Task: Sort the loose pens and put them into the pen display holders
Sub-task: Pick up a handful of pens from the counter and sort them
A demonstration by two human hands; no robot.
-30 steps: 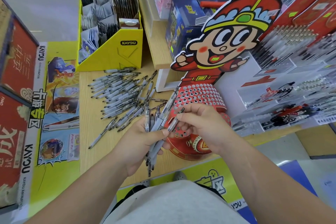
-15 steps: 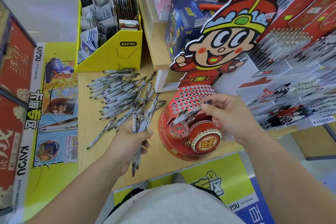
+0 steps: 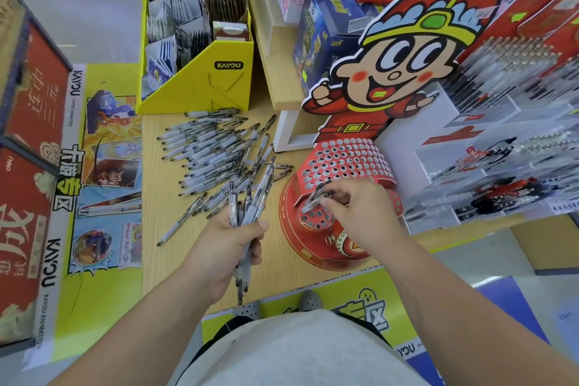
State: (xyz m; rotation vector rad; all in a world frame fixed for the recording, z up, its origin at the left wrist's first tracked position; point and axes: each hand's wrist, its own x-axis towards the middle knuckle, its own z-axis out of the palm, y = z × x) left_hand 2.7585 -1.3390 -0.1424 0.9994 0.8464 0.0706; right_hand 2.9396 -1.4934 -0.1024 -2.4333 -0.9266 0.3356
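A pile of loose clear-and-black pens lies on the wooden counter. My left hand grips a bundle of pens upright above the counter's front. My right hand pinches a single pen and holds its tip at a hole low on the red pen display holder, a perforated red stand below a cartoon figure cut-out. Most holes in the stand look unfilled.
A yellow card box with packets stands behind the pile. Acrylic pen racks crowd the right side. Blue and pink boxes sit on a raised wooden shelf at the back. Red framed displays line the left.
My right hand took one pen from the bundle, carried it right to the red stand, then lowered it to a hole near the stand's front. My left hand shifted slightly left with the bundle.
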